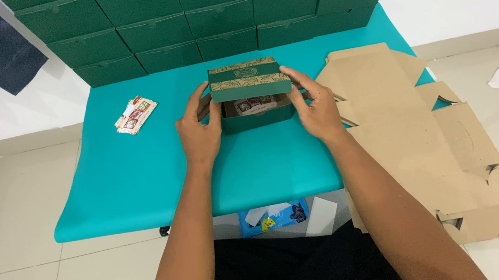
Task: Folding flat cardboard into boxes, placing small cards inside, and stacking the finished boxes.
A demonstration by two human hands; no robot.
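Note:
A small dark green cardboard box [251, 93] with a gold leaf-patterned lid stands in the middle of the teal table cover [142, 176]. Its lid is partly lowered, and a small printed packet shows inside through the gap. My left hand [199, 133] holds the box's left side, thumb near the lid edge. My right hand [314, 105] holds the right side, fingers on the lid's right end.
Rows of closed green boxes [199, 15] are stacked along the far edge. A small pile of printed packets [135, 115] lies at the left. Flat brown cardboard blanks [422, 134] lie at the right, overhanging the table. A blue packet [273, 216] and white papers lie on the floor below.

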